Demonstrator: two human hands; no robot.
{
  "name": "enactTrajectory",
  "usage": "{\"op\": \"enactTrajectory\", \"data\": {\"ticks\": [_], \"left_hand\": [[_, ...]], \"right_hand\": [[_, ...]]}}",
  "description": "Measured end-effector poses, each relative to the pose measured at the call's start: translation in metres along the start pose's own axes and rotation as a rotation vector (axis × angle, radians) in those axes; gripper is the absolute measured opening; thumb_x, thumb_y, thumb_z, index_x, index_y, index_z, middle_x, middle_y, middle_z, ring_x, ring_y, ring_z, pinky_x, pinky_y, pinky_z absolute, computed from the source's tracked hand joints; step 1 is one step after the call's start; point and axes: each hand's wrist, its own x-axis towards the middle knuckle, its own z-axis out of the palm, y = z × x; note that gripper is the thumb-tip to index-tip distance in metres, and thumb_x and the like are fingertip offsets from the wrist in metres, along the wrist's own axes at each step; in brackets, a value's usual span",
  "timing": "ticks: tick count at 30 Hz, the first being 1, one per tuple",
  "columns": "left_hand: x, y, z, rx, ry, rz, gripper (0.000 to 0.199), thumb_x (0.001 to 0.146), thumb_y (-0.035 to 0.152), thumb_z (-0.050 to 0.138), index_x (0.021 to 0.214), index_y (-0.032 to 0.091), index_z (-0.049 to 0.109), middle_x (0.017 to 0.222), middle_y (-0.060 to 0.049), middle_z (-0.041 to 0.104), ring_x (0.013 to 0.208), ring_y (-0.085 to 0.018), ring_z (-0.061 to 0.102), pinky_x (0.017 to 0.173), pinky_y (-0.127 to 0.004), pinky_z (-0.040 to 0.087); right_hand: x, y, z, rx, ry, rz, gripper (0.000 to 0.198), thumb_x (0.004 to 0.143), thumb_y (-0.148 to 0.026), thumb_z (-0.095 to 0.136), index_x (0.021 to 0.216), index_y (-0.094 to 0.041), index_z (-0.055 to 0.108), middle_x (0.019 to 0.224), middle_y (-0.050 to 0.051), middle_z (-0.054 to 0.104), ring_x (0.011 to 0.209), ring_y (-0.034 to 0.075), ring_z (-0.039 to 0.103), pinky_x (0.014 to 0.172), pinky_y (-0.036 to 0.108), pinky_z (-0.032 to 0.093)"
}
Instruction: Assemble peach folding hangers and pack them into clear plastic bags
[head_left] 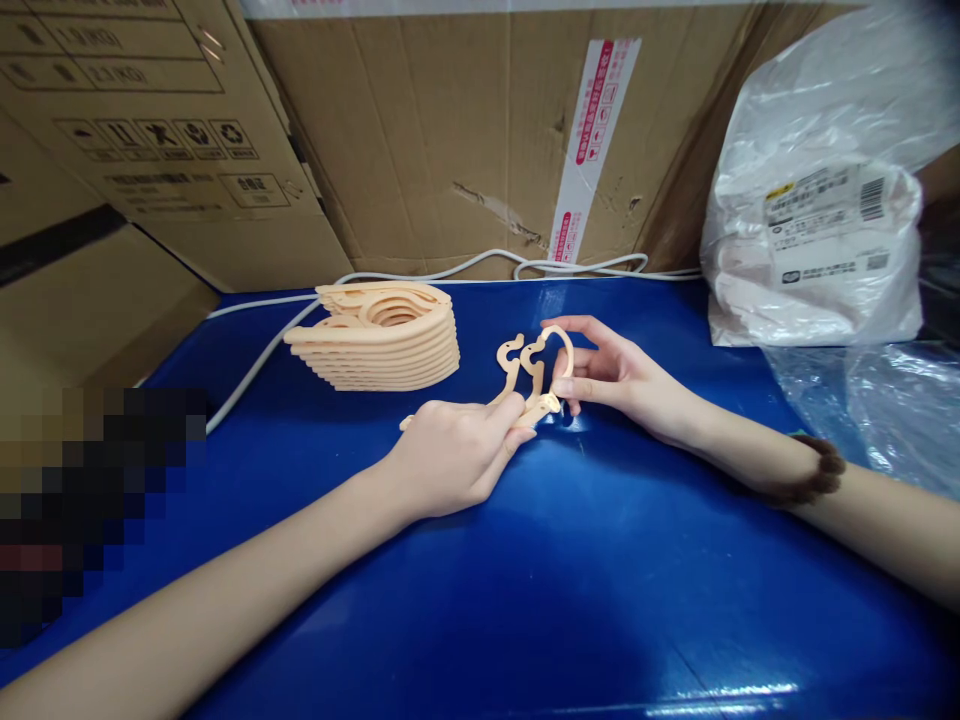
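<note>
Two-handed, from afar, I grasp one peach folding hanger (537,406): left hand (459,450) pinching it, apparently for steadiness, right hand (611,375) its hook (569,352), near the stack (382,352).

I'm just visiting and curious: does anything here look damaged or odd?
Yes: the cardboard box behind the blue table has a ragged scrape left of its white tape; its surface looks torn. The peach stack looks orderly.

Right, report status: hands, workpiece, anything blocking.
Left hand gripping peach hanger. Right hand pinching the curved hook. Peach stack beyond left hand, apart from it; nothing visibly blocking either hand.
</note>
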Motion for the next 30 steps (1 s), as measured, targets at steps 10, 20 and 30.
{"op": "enactTrajectory", "data": {"ticks": [10, 20, 30], "left_hand": [[0.0058, 0.0037, -0.0055, 0.022, -0.251, -0.138, 0.031, 0.102, 0.035, 0.028, 0.099, 0.017, 0.054, 0.067, -0.001, 0.066, 0.056, -0.021, 0.064, 0.047, -0.026, 0.017], [0.0056, 0.0051, -0.0071, 0.064, -0.291, -0.159, 0.034, 0.1, 0.037, 0.033, 0.11, 0.017, 0.058, 0.072, -0.002, 0.071, 0.059, -0.023, 0.066, 0.047, -0.026, 0.016], [0.0093, 0.006, -0.0048, 0.131, -0.318, -0.159, 0.036, 0.1, 0.038, 0.036, 0.117, 0.016, 0.059, 0.075, -0.003, 0.073, 0.057, -0.022, 0.066, 0.046, -0.027, 0.014]], "right_hand": [[0.001, 0.0034, 0.001, -0.086, 0.053, -0.02, 0.057, 0.08, -0.02, 0.07, 0.129, -0.021, 0.039, 0.084, -0.002, 0.062, 0.069, 0.011, 0.06, 0.056, 0.023, 0.053], [-0.0009, 0.0029, 0.0048, -0.156, 0.055, -0.054, 0.056, 0.082, -0.021, 0.068, 0.129, -0.024, 0.038, 0.089, -0.002, 0.06, 0.072, 0.011, 0.059, 0.056, 0.023, 0.053], [-0.0045, 0.0028, 0.0059, -0.273, 0.051, -0.108, 0.046, 0.09, -0.024, 0.056, 0.132, -0.023, 0.037, 0.086, -0.002, 0.056, 0.065, 0.011, 0.055, 0.059, 0.028, 0.051]]}}
